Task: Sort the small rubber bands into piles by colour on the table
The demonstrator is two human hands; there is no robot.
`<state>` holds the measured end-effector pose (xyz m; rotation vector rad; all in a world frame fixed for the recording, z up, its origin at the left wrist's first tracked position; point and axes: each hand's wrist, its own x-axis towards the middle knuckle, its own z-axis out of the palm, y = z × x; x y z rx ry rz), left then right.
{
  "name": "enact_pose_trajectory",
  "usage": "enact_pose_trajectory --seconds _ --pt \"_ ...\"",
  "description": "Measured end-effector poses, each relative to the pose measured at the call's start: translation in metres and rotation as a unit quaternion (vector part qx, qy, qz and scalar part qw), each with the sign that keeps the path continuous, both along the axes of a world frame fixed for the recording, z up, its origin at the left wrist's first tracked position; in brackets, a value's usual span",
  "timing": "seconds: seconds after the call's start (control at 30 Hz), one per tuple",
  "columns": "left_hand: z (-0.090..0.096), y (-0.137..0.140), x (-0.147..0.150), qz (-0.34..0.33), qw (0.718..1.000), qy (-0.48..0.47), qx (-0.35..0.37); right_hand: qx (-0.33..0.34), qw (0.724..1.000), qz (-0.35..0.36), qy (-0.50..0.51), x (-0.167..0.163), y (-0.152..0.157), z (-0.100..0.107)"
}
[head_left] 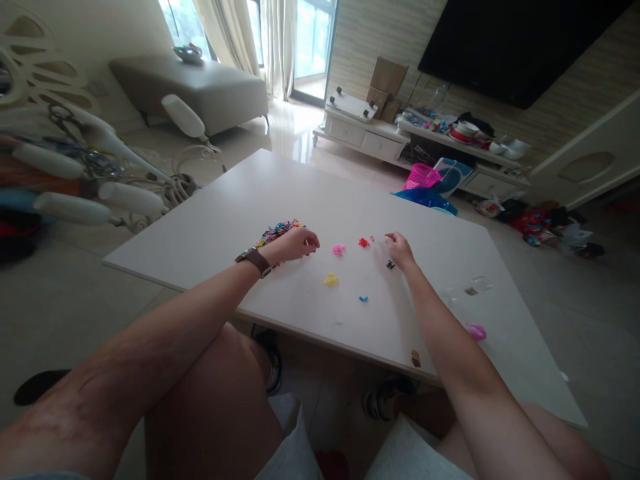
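Note:
My left hand (pixel 300 244), with a brown-strapped watch on the wrist, hovers at the right edge of a mixed heap of small coloured pieces (pixel 278 231). Its fingers are loosely curved and apart. My right hand (pixel 400 249) has its fingertips drawn together; whatever they hold is too small to make out. Left of it lie a red cluster (pixel 363 243) and a single red piece (pixel 373 239). Just below the right hand is a small black cluster (pixel 390 265). Pink (pixel 339 251), yellow (pixel 331 280) and blue pieces (pixel 363 299) lie in separate groups between my arms.
The white table (pixel 240 193) spans the view. On its right side are a clear plastic container (pixel 479 285) and a pink object (pixel 477 331); a small cartoon figure (pixel 415 359) is by the near edge. A lamp with white shades (pixel 75 208) stands beyond the left edge.

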<state>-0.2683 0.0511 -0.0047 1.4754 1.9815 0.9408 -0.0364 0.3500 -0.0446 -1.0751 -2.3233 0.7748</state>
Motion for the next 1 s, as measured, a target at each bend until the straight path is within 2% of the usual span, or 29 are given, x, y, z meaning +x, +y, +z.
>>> enact_pose_trajectory --seconds 0.17,0.37,0.47,0.57,0.7,0.8,1.0 --pt "-0.002 -0.005 -0.007 0.031 0.999 -0.005 0.011 -0.065 0.997 0.039 0.007 -0.033 -0.003 -0.004" --pt "0.005 -0.017 -0.018 0.164 0.986 -0.017 0.027 -0.062 0.997 -0.003 0.04 -0.033 -0.015 -0.006" --pt "0.004 -0.023 -0.024 0.206 0.978 -0.022 0.023 -0.076 0.996 0.014 0.037 -0.032 -0.023 -0.004" --pt "0.001 -0.026 -0.029 0.234 0.972 -0.017 0.017 -0.031 0.995 0.001 0.091 -0.029 -0.033 0.004" --pt "0.0 -0.029 -0.033 0.285 0.958 -0.001 0.012 0.032 0.979 -0.078 0.187 -0.015 -0.057 0.01" --pt "-0.002 -0.031 -0.035 0.292 0.956 -0.004 0.012 0.052 0.971 -0.11 0.206 -0.003 -0.08 0.002" --pt "-0.008 -0.029 -0.034 0.237 0.971 0.028 -0.003 0.082 0.973 -0.046 0.209 0.007 -0.098 -0.011"
